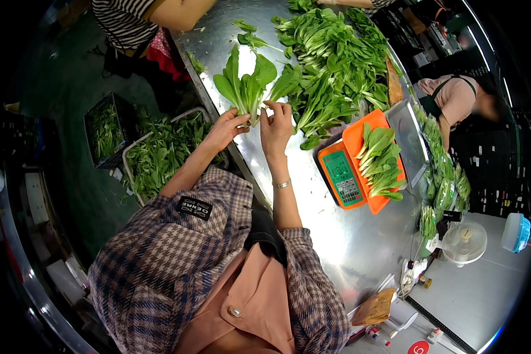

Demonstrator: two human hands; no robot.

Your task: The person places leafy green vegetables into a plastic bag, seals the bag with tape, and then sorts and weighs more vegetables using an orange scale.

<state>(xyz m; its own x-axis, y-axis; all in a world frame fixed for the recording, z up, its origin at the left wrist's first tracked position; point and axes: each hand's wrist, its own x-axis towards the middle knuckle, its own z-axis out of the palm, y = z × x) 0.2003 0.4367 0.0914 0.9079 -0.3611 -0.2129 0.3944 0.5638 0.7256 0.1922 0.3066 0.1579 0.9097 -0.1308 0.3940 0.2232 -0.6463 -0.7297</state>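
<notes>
Checked jacket (159,253) of the worker, foreground. Just beyond it, the left hand (229,127) grips the base of a leafy bunch (246,88) between thumb and fingers, leaves pointing away, over the metal table (321,221). The right hand (275,127) has bent fingers beside the stem end; whether they pinch a stem cannot be told. At right, an orange scale (341,171) bears loose greens (380,160) on its tray. Work appears partly complete: one portion lies on the scale, the bunch is in hand, and a large heap (330,65) farther along remains loose. Wrapped greens (442,171) line the right side, near a stooping co-worker (457,97); below the table, at left, stands a filled black crate (127,119).
</notes>
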